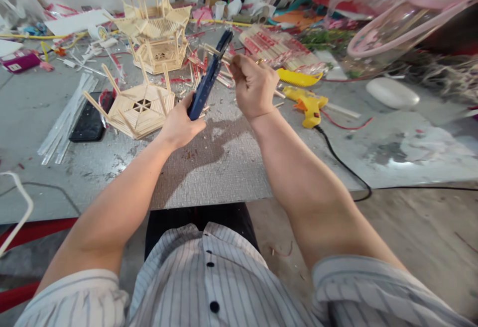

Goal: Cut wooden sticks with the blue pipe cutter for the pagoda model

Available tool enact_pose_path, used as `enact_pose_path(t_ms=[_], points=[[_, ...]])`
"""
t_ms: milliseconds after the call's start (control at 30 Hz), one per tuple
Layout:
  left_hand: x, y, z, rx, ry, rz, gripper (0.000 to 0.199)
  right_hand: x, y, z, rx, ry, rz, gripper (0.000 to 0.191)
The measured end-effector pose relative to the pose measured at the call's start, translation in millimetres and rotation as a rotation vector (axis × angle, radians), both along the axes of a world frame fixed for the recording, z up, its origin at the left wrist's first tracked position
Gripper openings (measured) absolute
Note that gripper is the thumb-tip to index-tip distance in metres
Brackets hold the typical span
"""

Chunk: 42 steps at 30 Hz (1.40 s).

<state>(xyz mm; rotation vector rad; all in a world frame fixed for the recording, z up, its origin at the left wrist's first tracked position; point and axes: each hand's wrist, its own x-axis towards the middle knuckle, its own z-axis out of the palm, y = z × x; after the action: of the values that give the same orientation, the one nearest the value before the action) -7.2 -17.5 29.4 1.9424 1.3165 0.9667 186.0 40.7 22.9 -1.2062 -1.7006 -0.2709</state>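
In my left hand [182,124] is a blue-handled cutter [205,88], held tilted with its dark jaws up and to the right. My right hand [256,83] is closed in a pinch beside those jaws. A thin wooden stick [211,48] crosses at the jaws and runs toward my right fingertips, which partly hide its end. Just left of my left hand, a hexagonal stick base [142,105] with upright posts lies on the table. Behind it stands a tiered pagoda model [159,33] built of the same pale sticks.
A yellow glue gun [308,108] with a black cord lies at the right, near a white computer mouse [392,92]. Packs of sticks [278,48] lie farther back. Clear glue sticks [65,118] and a black phone [87,123] are at the left of the grey table [224,167].
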Motion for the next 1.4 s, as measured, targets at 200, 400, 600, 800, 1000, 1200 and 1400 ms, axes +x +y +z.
enact_pose_path(t_ms=[200, 400, 600, 800, 1000, 1200, 1400], points=[[-3.1, 2.5, 1.5, -0.043, -0.006, -0.028, 0.034, 2.0, 2.7, 1.2, 0.015, 0.006, -0.030, 0.038], [-0.3, -2.3, 8.1, -0.135, -0.014, -0.058, 0.026, 3.4, 5.1, 0.6, 0.033, 0.014, -0.011, 0.037], [2.7, -5.5, 10.4, -0.090, 0.028, -0.030, 0.023, 6.2, 6.8, -4.5, -0.058, 0.007, 0.008, 0.038], [1.0, -4.5, 9.5, -0.055, 0.072, -0.013, 0.023, 10.3, 12.9, -6.7, -0.082, 0.005, 0.032, 0.039], [2.6, -6.6, 10.3, 0.010, 0.150, 0.034, 0.033, 11.7, 15.7, -9.4, -0.099, 0.048, 0.063, 0.045], [1.7, -6.1, 8.0, 0.061, 0.165, 0.051, 0.043, 11.5, 15.0, -11.0, -0.073, 0.041, 0.054, 0.048], [2.2, -6.5, 9.1, 0.054, 0.143, 0.066, 0.048, 13.8, 15.3, -12.9, -0.056, 0.021, 0.059, 0.044]])
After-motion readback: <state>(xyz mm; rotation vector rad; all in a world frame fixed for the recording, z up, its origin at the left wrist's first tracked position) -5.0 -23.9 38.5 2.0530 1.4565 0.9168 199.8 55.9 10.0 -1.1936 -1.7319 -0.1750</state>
